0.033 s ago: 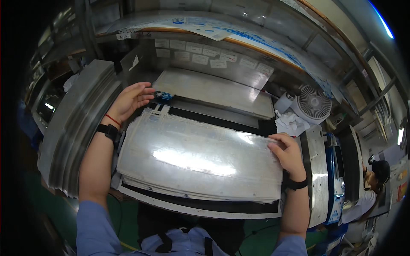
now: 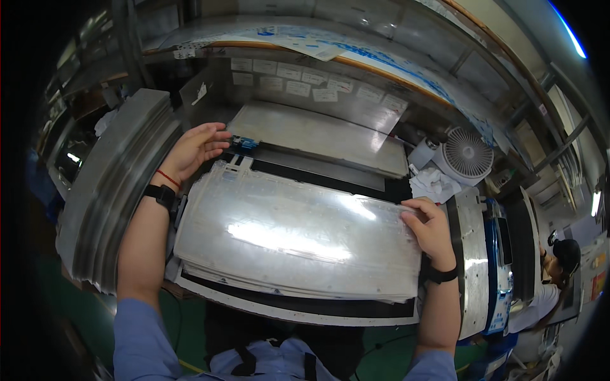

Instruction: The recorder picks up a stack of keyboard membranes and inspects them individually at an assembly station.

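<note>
A stack of thin, shiny silvery sheets (image 2: 292, 235) lies in front of me on a black-topped board with a pale rim (image 2: 267, 309). My right hand (image 2: 429, 228) has its thumb and fingers at the far right corner of the top sheet, gripping its edge. My left hand (image 2: 194, 149) is off the stack, past its far left corner, fingers apart and holding nothing. Its fingertips are close to a small blue fixture (image 2: 243, 143); whether they touch cannot be made out. Behind the stack lies another flat silvery sheet (image 2: 318, 136).
Tall grey stacked plates (image 2: 121, 184) stand at my left. To the back right are a white fan (image 2: 467, 152) and crumpled white paper (image 2: 434, 184). A perforated metal plate (image 2: 469, 267) and a blue device (image 2: 499, 273) sit to the right. A co-worker (image 2: 559, 267) is at far right.
My right hand has shifted very slightly to the right at the sheet's corner. The bright reflection near that corner has lengthened. My left hand stays in place.
</note>
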Demonstrator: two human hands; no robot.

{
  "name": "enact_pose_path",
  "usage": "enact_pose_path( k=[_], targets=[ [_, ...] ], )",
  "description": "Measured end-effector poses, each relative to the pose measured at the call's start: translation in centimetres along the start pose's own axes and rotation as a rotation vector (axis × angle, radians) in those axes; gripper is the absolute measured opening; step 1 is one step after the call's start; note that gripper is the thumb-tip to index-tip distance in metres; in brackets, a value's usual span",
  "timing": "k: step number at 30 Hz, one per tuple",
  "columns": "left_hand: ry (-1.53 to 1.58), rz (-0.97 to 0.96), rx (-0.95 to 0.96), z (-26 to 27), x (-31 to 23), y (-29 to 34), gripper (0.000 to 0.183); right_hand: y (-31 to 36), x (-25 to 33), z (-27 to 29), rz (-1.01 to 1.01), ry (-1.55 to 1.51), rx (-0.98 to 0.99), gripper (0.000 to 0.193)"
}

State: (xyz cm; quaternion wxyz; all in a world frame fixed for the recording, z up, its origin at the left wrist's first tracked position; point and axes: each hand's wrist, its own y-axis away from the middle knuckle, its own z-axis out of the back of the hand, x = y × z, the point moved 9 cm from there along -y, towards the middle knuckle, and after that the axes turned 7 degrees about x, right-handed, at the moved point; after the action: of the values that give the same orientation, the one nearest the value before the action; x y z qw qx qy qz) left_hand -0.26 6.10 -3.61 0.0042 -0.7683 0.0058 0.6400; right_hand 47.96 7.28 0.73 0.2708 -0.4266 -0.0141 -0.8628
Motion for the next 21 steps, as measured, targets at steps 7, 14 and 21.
enact_pose_path(
  k=[7,14,21],
  targets=[
    [0.016,0.006,0.027,0.0,0.0,0.1,0.017,0.2,2.6,0.6,0.226,0.140,-0.085,0.019],
    [0.071,0.016,0.083,-0.6,0.0,0.2,0.027,0.5,-0.6,1.9,0.107,-0.238,-0.219,0.013],
    [-0.272,0.071,0.228,-2.8,0.0,1.0,0.020,0.5,-1.8,2.4,-0.002,-0.233,-0.309,0.015]
  ],
)
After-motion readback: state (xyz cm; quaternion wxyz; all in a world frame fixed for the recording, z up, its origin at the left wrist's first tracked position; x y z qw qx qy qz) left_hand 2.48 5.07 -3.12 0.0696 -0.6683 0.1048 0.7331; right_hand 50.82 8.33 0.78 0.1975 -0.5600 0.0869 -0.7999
